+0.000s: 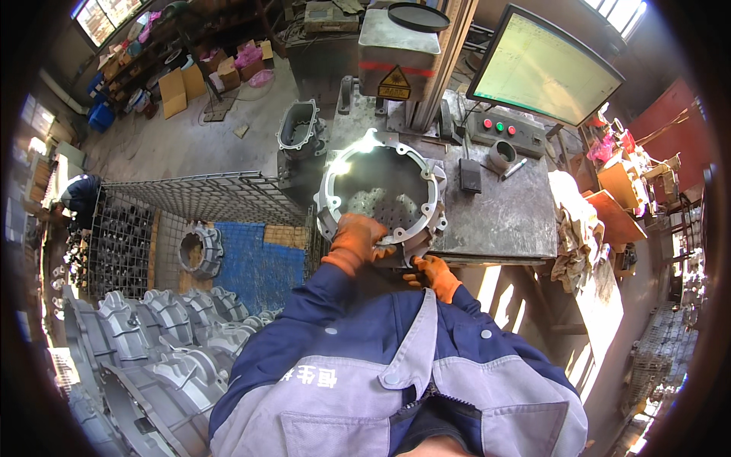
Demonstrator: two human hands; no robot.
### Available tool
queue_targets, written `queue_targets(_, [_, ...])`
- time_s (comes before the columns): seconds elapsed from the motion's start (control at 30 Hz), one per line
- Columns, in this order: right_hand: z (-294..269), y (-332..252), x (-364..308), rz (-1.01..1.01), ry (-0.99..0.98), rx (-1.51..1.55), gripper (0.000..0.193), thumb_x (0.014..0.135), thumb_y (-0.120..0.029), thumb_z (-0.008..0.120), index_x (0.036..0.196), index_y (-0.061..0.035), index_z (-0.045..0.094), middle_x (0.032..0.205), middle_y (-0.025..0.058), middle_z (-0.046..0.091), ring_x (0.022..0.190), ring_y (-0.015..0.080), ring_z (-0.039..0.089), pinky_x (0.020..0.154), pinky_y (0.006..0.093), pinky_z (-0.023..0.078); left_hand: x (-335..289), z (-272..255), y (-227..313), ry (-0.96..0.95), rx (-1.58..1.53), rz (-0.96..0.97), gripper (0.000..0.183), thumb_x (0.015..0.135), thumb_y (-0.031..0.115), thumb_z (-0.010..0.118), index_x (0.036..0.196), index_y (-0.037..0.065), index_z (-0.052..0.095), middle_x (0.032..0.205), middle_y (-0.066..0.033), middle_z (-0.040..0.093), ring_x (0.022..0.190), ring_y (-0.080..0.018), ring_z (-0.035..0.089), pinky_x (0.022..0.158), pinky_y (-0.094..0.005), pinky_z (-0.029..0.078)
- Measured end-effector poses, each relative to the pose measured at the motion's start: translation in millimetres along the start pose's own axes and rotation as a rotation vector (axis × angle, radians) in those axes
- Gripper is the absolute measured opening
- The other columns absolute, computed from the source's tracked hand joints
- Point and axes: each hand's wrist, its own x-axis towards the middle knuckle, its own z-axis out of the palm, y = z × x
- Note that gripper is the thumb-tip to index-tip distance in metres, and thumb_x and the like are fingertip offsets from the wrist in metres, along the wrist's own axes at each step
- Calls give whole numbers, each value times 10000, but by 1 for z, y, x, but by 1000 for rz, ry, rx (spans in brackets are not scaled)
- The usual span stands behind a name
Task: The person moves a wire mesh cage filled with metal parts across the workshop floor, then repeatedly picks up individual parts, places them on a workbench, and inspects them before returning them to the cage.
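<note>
A large ring-shaped metal housing (439, 183), silvery grey with bolt lugs around its rim, rests on the near left part of the workbench. Through its opening a plate dotted with holes shows. My left hand (358, 238), in an orange glove, is closed over the near left rim. Lower and to the right, my right hand (435, 276), also gloved in orange, has its fingers curled at the housing's near underside by the bench edge; its fingertips are partly hidden. Above the housing hangs a boxy metal machine head (396, 53) with a warning triangle.
Right of the housing, the workbench (499, 221) carries a small black box (470, 176), a cup (502, 154), a pen and a button panel (506, 131) beneath a monitor (544, 65). Another casting (298, 126) stands behind left. Wire cages (205, 194) and several stacked housings (167, 335) lie left.
</note>
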Motion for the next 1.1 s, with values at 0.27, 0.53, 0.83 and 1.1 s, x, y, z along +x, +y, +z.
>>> queue_targets(0.27, [-2,5,3,-13,-9,26,235,939,-221,667,1025,-44,538,964,106,584,862,322,697,660,403,563,2,4,-5,51,7,61,518,788,664,644,1042,221,723,1026,-113,731,1007,-344,689,841,-426,545])
queue_targets(0.53, [4,-3,-8,30,27,-13,299,943,-272,661,1094,-22,595,1022,141,640,885,310,697,687,383,545,-6,0,-6,141,17,80,483,793,643,627,939,196,739,942,-111,732,925,-349,698,777,-434,544])
queue_targets(0.83, [-48,-102,-1,-775,901,-1209,383,905,-242,559,1264,-124,622,1193,159,663,1141,382,600,942,503,472,6,1,-7,172,62,105,435,767,608,637,857,195,739,817,-97,726,815,-349,707,658,-435,543])
queue_targets(1.1, [-98,-133,99,-741,1224,-1883,424,944,-178,452,1361,-184,531,1410,41,535,1315,328,466,1111,573,307,7,-6,-8,18,-97,42,462,812,591,646,919,158,765,899,-115,741,871,-327,721,769,-410,556])
